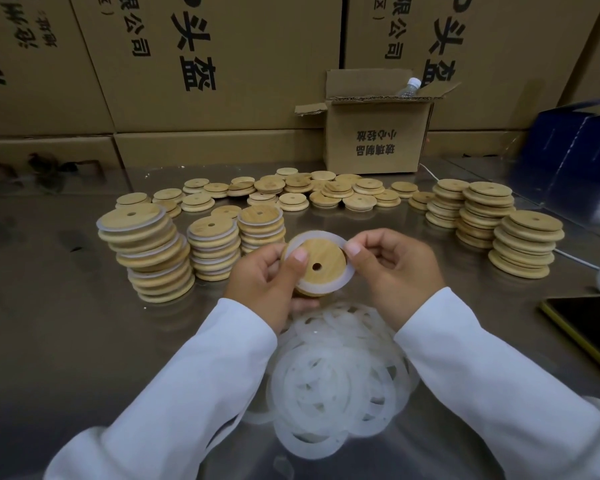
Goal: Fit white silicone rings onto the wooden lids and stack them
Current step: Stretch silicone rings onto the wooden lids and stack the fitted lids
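The wooden lid [321,263] is held just above the pile of loose rings [336,375], and a white silicone ring [347,277] sits around its lower right rim but is not yet seated at the top. The left hand [264,275] grips the lid, thumb pressed on its face, and the right hand [395,268] pinches the ring's upper edge. I think the ring should be stretched evenly, without a twist, before the lid goes on the ringed stacks [149,251] to the left of it.
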Demonstrator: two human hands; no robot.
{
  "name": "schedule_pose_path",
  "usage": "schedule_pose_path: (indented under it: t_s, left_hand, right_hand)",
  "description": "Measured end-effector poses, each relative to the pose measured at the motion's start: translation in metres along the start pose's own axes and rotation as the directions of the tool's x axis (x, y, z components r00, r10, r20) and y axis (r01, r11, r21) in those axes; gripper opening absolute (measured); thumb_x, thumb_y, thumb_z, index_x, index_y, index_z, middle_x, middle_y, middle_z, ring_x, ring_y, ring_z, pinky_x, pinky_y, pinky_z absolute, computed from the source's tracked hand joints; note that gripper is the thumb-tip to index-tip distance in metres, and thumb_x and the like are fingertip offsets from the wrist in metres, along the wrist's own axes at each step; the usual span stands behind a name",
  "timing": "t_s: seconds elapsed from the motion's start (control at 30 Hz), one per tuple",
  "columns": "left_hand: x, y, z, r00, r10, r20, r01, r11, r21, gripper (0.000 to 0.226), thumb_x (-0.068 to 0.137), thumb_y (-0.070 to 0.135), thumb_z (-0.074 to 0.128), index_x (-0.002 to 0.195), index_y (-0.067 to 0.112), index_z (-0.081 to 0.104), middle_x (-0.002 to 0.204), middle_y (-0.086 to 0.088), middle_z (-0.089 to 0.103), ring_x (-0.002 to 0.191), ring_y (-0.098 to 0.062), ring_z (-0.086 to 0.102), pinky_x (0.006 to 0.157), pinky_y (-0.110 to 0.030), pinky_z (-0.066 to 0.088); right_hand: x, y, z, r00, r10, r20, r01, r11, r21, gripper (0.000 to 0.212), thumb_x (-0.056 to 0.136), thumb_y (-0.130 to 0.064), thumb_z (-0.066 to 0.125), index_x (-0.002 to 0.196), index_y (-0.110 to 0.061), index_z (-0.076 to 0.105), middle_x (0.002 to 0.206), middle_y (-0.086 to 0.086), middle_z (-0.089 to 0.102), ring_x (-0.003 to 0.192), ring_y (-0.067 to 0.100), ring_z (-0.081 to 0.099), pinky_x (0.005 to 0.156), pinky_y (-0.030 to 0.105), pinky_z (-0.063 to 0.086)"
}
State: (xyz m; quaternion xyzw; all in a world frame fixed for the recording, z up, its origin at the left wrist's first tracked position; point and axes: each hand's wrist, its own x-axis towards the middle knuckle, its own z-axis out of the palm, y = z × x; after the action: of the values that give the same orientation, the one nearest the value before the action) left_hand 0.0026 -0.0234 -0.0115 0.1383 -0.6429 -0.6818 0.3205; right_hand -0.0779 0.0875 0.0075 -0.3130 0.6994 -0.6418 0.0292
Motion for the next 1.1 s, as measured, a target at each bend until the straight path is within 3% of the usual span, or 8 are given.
schedule_pose_path:
  t_s: [0.27, 0.47, 0.67, 0.83, 0.97, 1.1]
  left_hand:
    - [-0.005, 0.005, 0.002, 0.991, 0.131, -0.024, -0.132, 0.990, -0.048, 0.016, 0.083, 0.023, 0.054, 0.089, 0.014, 0.065, 0.073, -0.001, 0.073, 0.069, -0.019, 0.070, 0.054, -0.027, 0.057]
    - [-0.004, 0.006, 0.001, 0.994, 0.105, -0.006, -0.105, 0.991, -0.082, 0.029, 0.073, 0.032, 0.055, 0.093, 0.014, 0.065, 0.076, -0.002, 0.073, 0.072, -0.021, 0.071, 0.054, -0.026, 0.056]
    - [-0.004, 0.001, 0.004, 0.998, 0.059, -0.028, -0.061, 0.994, -0.087, 0.021, 0.075, 0.033, 0.058, 0.085, 0.017, 0.065, 0.071, -0.002, 0.073, 0.066, -0.019, 0.071, 0.055, -0.030, 0.058]
    - [-0.003, 0.001, 0.005, 1.000, 0.000, 0.019, 0.003, 0.980, -0.200, 0.032, 0.066, 0.032, 0.062, 0.090, 0.011, 0.062, 0.078, -0.003, 0.073, 0.076, -0.020, 0.071, 0.055, -0.024, 0.055]
    - [-0.004, 0.000, 0.003, 0.992, -0.052, 0.118, 0.072, 0.983, -0.172, 0.035, 0.060, 0.023, 0.067, 0.093, 0.011, 0.062, 0.079, -0.004, 0.073, 0.073, -0.019, 0.071, 0.054, -0.025, 0.055]
    - [-0.003, -0.004, -0.001, 0.990, -0.026, 0.141, 0.032, 0.999, -0.043, 0.034, 0.059, 0.026, 0.068, 0.091, 0.013, 0.066, 0.078, -0.005, 0.073, 0.075, -0.017, 0.069, 0.063, -0.029, 0.057]
  right_hand:
    - [-0.002, -0.008, -0.003, 0.998, 0.009, 0.055, -0.016, 0.992, 0.127, 0.016, 0.085, -0.006, 0.060, 0.072, -0.015, 0.063, 0.063, -0.005, 0.061, 0.052, -0.006, 0.054, 0.055, 0.005, 0.042]
    - [-0.002, -0.011, -0.004, 0.998, 0.026, 0.052, -0.036, 0.978, 0.203, 0.013, 0.082, -0.007, 0.064, 0.072, -0.015, 0.066, 0.059, -0.008, 0.063, 0.052, -0.004, 0.057, 0.053, 0.007, 0.044]
    - [-0.011, 0.000, 0.005, 0.996, 0.013, -0.083, -0.003, 0.993, 0.118, 0.009, 0.078, -0.017, 0.069, 0.082, -0.022, 0.062, 0.074, -0.005, 0.062, 0.065, 0.001, 0.056, 0.061, 0.008, 0.046]
    - [-0.008, 0.005, 0.007, 0.984, 0.080, -0.157, -0.060, 0.990, 0.131, 0.008, 0.079, -0.016, 0.068, 0.074, -0.019, 0.063, 0.069, -0.009, 0.063, 0.058, -0.005, 0.056, 0.055, 0.004, 0.042]
    - [-0.006, 0.004, 0.003, 0.988, 0.077, -0.137, -0.055, 0.985, 0.161, 0.012, 0.079, -0.011, 0.068, 0.070, -0.018, 0.064, 0.063, -0.008, 0.066, 0.057, -0.002, 0.061, 0.055, 0.009, 0.047]
    - [-0.009, 0.004, 0.001, 0.999, -0.029, -0.030, 0.030, 0.999, 0.038, 0.014, 0.077, -0.012, 0.070, 0.069, -0.022, 0.064, 0.068, -0.008, 0.068, 0.064, 0.002, 0.065, 0.060, 0.014, 0.052]
